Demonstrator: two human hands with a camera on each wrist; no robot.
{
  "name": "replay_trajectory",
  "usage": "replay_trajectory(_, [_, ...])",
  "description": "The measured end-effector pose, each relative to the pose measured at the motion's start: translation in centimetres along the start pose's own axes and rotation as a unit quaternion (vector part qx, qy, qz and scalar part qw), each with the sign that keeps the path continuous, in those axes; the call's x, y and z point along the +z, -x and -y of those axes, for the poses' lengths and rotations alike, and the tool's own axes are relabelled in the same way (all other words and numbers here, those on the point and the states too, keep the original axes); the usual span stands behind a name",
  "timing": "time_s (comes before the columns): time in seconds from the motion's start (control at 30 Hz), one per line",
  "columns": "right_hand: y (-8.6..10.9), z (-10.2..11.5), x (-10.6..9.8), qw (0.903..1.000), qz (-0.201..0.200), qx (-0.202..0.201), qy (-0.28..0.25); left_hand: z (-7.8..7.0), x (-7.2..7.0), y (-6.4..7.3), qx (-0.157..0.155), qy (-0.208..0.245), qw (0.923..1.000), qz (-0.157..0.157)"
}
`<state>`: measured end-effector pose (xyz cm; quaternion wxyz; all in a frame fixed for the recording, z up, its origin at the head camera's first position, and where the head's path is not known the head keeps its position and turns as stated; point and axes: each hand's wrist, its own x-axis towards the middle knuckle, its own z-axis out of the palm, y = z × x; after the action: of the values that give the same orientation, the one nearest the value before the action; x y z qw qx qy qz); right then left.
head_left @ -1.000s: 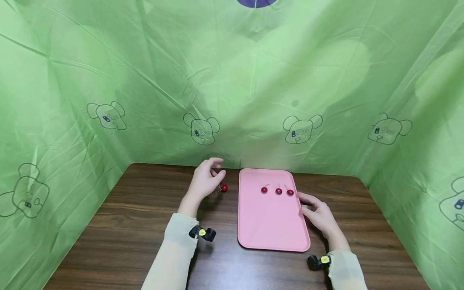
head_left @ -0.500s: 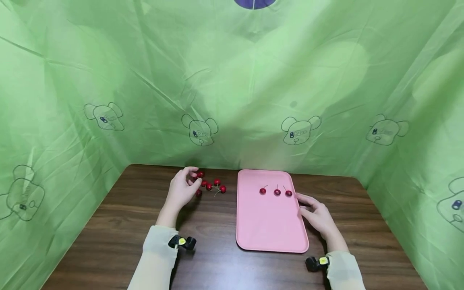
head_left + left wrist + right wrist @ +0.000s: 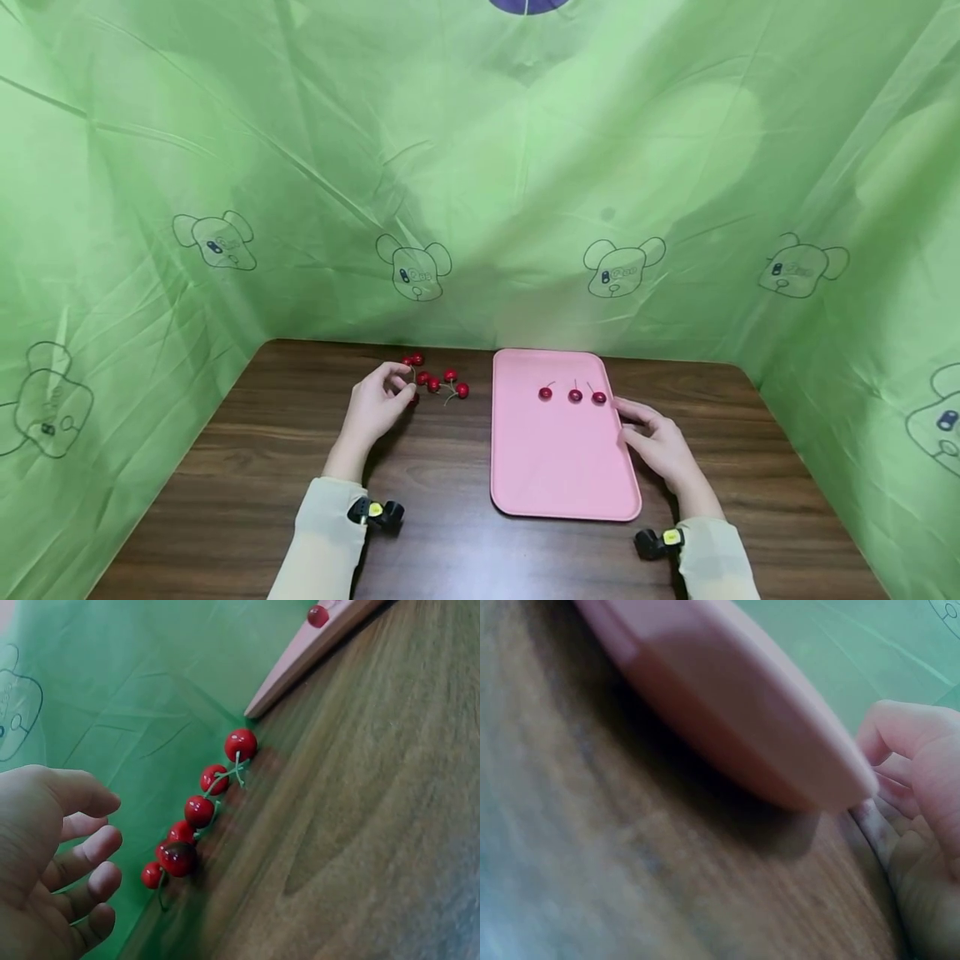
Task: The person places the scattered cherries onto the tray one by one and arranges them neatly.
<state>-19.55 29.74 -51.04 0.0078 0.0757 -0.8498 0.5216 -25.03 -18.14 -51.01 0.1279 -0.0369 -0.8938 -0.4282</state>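
At the left of the table in the head view, my left hand point(image 3: 377, 406) reaches beside a loose group of red cherries point(image 3: 433, 384) with thin green stems. Its fingers are loosely bent and hold nothing. A darker cherry point(image 3: 178, 858) lies nearest to that hand in the left wrist view, in front of brighter ones. Three dark red cherries point(image 3: 575, 396) sit in a row on a pink tray point(image 3: 562, 467), stems pointing away. My right hand point(image 3: 662, 446) touches the tray's right rim with its fingertips and thumb, the fingers relaxed.
The brown wooden table point(image 3: 247, 492) ends at a green fabric backdrop point(image 3: 517, 208) printed with mouse heads, which closes in the back and both sides. The tray's far edge lies close to the backdrop. Black cameras sit on both wrists.
My left hand has moved left from above the cherries, uncovering most of the group, and then lowered slightly beside them. The right hand and the tray stay in place.
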Motion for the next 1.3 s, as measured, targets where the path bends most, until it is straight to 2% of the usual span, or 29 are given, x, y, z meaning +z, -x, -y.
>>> replay_trajectory(0.33, [0.2, 0.4, -0.1, 0.9999, 0.005, 0.012, 0.008, 1.0, 0.1, 0.2, -0.027, -0.003, 0.9995, 0.017])
replay_trajectory(0.47, [0.0, 0.3, 0.0, 0.9999, 0.006, 0.008, -0.003, 1.4, 0.4, 0.3, -0.031, -0.006, 0.9994, 0.016])
replay_trajectory(0.67, [0.2, 0.4, 0.1, 0.9999, 0.002, 0.01, 0.009, 1.9, 1.0, 0.4, -0.029, -0.005, 0.9994, 0.019])
replay_trajectory(0.77, [0.1, 0.0, -0.1, 0.9999, 0.002, 0.009, 0.009, 2.0, 1.2, 0.5, -0.03, -0.004, 0.9993, 0.021])
replay_trajectory(1.03, [-1.0, -3.1, 0.1, 0.9998, -0.001, 0.009, 0.015, 2.1, 1.2, 0.6, -0.028, -0.024, 0.9992, 0.018])
replay_trajectory(1.3, [-0.7, -3.5, 0.0, 0.9987, -0.01, 0.029, 0.041, 2.2, 1.4, 0.6, -0.022, -0.027, 0.9991, 0.024])
